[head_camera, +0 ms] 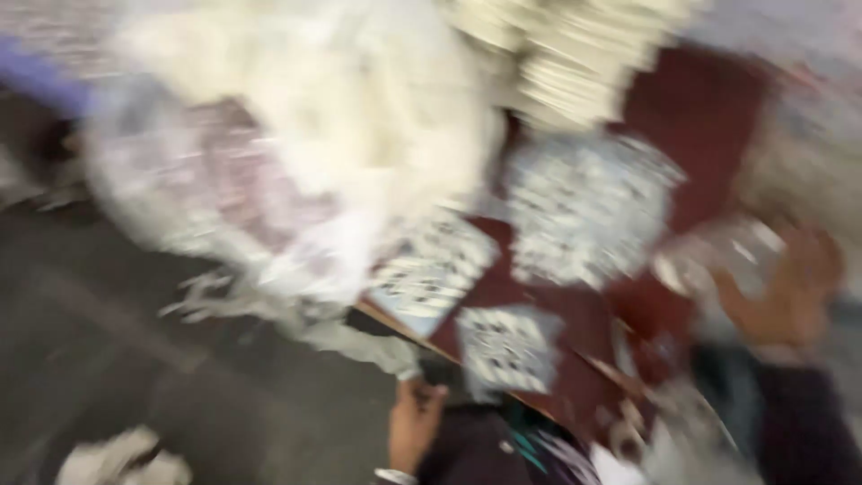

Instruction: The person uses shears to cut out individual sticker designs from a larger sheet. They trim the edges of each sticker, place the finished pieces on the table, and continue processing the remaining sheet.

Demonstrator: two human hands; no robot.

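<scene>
Blur smears the whole view, so read everything against the dark red table [700, 108]. Your left hand [415, 424] sits at the table's near edge, just below it, fingers pointing up toward a small patterned packet [508, 348] that lies on the red surface close to that edge; you cannot tell whether the fingers are spread, closed, or touching anything. Your right hand [790, 292] is at the table's right side, curled around a clear plastic wrapper [723, 256], and the fingers look bent onto it, though the smear keeps the grip uncertain. Two more patterned packets rest on the table: a larger one [584, 207] near its middle and another [433, 269] toward its left edge. A stack of pale flat pieces [575, 63] stands at the table's far side. A big white plastic bag [296, 153] bulges to the left of the table, hanging over the grey floor [135, 359].
</scene>
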